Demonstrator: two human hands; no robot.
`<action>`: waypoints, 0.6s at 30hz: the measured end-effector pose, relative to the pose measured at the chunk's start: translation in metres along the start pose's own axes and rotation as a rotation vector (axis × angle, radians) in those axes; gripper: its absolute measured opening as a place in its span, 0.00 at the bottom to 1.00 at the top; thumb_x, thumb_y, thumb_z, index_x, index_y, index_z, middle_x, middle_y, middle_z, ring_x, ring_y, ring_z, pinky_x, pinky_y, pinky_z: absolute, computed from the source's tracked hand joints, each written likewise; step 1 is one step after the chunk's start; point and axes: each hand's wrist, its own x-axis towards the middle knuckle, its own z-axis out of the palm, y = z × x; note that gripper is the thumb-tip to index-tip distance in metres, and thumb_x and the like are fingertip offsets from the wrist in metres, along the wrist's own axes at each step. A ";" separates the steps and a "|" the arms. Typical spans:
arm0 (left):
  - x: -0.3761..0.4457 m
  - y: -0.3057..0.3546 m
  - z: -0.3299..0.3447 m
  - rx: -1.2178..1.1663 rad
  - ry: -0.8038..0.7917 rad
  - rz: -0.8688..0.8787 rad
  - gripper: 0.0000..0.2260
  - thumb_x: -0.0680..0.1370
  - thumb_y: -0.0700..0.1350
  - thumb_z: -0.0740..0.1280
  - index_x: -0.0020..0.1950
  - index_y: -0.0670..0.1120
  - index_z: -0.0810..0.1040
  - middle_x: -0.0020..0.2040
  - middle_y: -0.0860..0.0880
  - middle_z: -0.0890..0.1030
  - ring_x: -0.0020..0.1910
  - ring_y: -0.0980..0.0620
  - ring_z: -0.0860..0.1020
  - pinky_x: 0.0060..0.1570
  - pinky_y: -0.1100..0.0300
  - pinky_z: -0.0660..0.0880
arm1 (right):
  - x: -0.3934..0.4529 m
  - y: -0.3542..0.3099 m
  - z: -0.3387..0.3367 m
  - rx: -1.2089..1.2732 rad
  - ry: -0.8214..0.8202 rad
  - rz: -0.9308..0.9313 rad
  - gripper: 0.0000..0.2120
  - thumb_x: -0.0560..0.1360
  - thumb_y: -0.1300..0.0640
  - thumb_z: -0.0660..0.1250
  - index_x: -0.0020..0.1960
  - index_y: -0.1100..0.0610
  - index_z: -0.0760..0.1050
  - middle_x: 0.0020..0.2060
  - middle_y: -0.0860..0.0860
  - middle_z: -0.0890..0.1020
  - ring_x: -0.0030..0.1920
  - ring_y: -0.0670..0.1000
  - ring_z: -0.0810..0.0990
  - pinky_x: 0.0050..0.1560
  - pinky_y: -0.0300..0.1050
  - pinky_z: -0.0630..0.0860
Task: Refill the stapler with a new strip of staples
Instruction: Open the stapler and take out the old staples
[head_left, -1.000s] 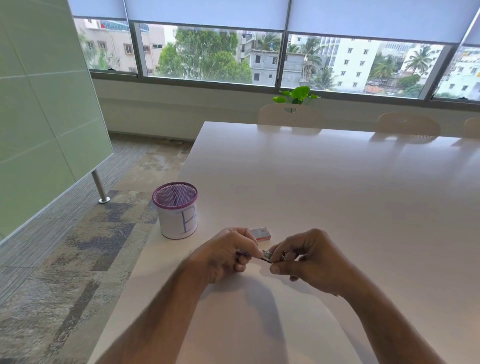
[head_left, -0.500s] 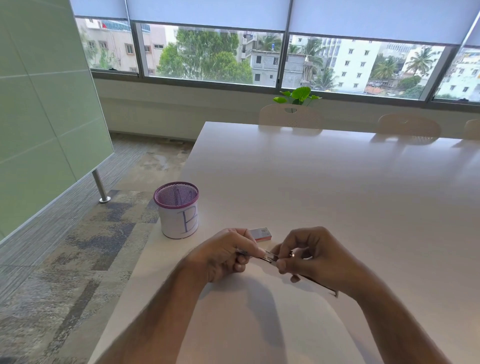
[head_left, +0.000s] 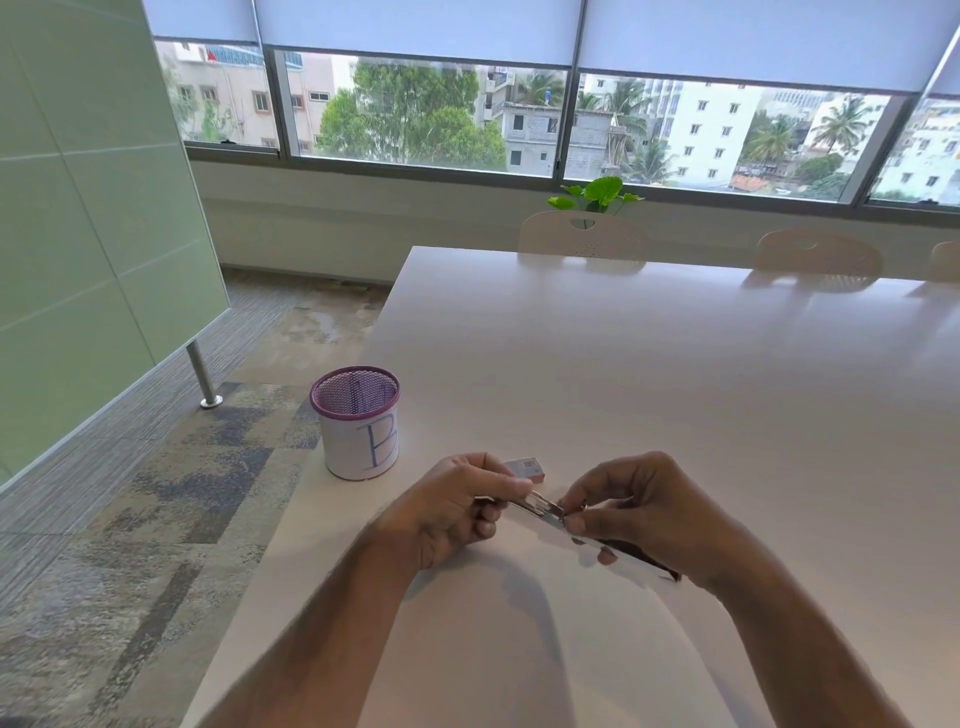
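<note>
Bright metal of the stapler (head_left: 540, 506) shows between both hands, held just above the white counter (head_left: 675, 389), likely so the magazine channel faces up for loading. Left hand (head_left: 457, 512) is clamped on one end to steady it; right hand (head_left: 641, 512) pinches the other end. The small staple box (head_left: 527, 467) lies just behind the hands, within reach; no loose strip can be made out.

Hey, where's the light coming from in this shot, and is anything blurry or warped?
Head view: daylight enters through the windows ahead, glaring softly off the far table; the arms cast shadows toward the camera. Wide-angle distortion tilts the window frames. The stapler between the left hand and right hand looks smeared and small.
</note>
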 end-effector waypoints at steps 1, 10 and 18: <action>0.000 0.000 0.002 -0.024 0.025 0.013 0.12 0.60 0.41 0.81 0.32 0.48 0.79 0.31 0.46 0.77 0.24 0.55 0.68 0.23 0.65 0.64 | 0.001 0.000 0.001 -0.013 0.025 0.005 0.05 0.67 0.65 0.79 0.41 0.59 0.86 0.31 0.52 0.86 0.30 0.56 0.80 0.33 0.44 0.79; 0.002 -0.008 0.041 -0.633 0.336 0.152 0.17 0.81 0.55 0.63 0.50 0.40 0.78 0.31 0.45 0.83 0.32 0.46 0.83 0.40 0.51 0.79 | 0.004 0.005 0.025 -0.176 0.277 -0.054 0.10 0.64 0.62 0.81 0.36 0.47 0.86 0.36 0.54 0.88 0.31 0.51 0.82 0.30 0.48 0.82; -0.004 -0.009 0.048 -0.931 0.315 0.269 0.25 0.83 0.61 0.52 0.54 0.41 0.78 0.34 0.42 0.83 0.36 0.44 0.83 0.48 0.48 0.79 | -0.001 0.003 0.059 -0.718 0.378 -0.582 0.17 0.63 0.68 0.77 0.42 0.46 0.86 0.49 0.43 0.87 0.43 0.48 0.85 0.41 0.41 0.82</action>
